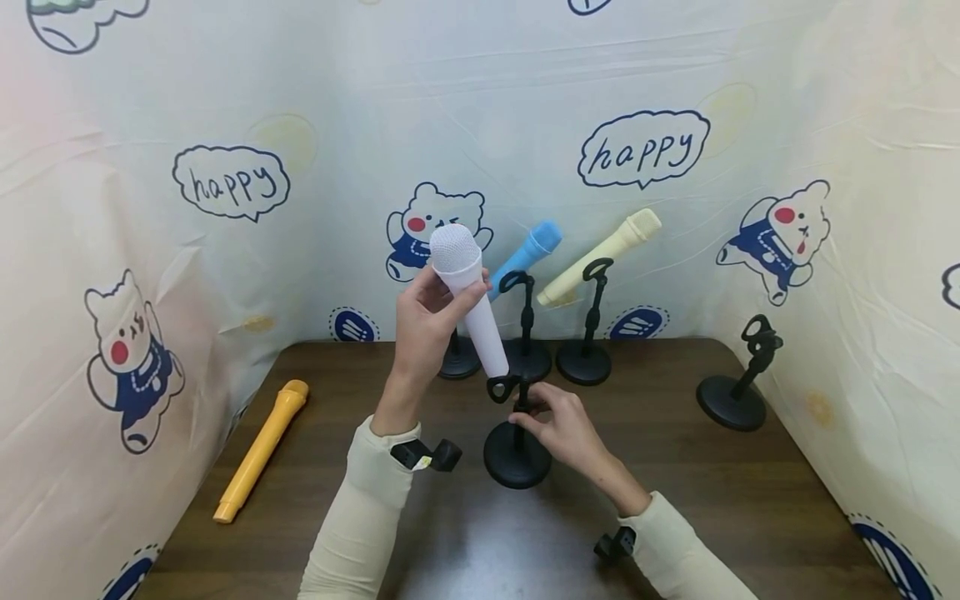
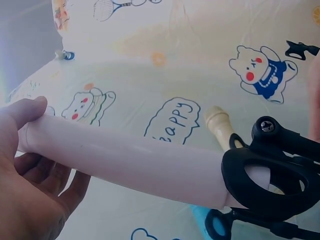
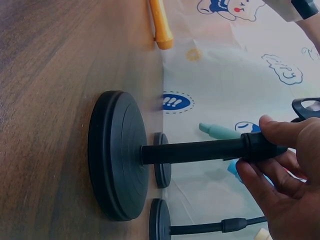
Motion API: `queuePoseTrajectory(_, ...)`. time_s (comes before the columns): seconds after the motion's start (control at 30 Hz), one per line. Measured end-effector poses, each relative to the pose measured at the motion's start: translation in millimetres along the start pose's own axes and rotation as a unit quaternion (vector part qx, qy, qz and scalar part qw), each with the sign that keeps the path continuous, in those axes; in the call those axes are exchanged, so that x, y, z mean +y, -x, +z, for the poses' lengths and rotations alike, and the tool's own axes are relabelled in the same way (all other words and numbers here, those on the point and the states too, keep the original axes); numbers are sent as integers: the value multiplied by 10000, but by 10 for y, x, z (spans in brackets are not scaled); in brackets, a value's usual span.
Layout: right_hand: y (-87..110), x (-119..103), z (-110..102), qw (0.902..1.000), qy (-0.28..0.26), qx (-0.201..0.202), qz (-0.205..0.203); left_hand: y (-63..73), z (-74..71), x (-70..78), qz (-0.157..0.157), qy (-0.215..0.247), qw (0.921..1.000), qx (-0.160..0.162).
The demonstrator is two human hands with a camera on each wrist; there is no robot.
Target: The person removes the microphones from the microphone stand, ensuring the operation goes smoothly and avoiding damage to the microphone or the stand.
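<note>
My left hand (image 1: 429, 321) holds a white microphone (image 1: 486, 337) just below its mesh head, tilted with the head up. In the left wrist view, the narrow tail end of the microphone (image 2: 135, 155) shows inside the ring of a black clip (image 2: 240, 182). That clip tops a black microphone stand (image 1: 517, 454) with a round base on the table. My right hand (image 1: 566, 425) pinches the stand's pole at the collar below the clip. The right wrist view shows thumb and fingers about the collar (image 3: 257, 146).
Behind stand a blue microphone (image 1: 542, 240) and a pale yellow microphone (image 1: 600, 257), both slanted by black stands. A green microphone (image 3: 220, 131) shows in the right wrist view. An orange microphone (image 1: 262, 450) lies at the table's left; another black stand (image 1: 731, 404) stands right.
</note>
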State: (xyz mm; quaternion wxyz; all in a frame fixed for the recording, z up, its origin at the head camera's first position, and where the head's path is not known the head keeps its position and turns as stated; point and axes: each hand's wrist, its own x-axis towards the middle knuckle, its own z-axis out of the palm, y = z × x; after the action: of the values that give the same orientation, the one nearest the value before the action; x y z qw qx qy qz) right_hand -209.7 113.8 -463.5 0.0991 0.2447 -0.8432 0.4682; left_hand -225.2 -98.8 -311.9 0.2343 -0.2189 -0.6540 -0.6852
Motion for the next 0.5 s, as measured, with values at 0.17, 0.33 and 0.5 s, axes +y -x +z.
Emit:
queuePoseTrajectory(0.17,-3,-4,1,10000,-31,-18,-13,-38,11,38,100,21,9998,169)
queuePoseTrajectory(0.33,-4,-3,-1,10000,-18,0,-1,-72,15,76,236,53,9995,197)
queuePoseTrajectory(0.5,-1,0,8,10000,-7,-14,24,-78,2,82,264,148,9994,163)
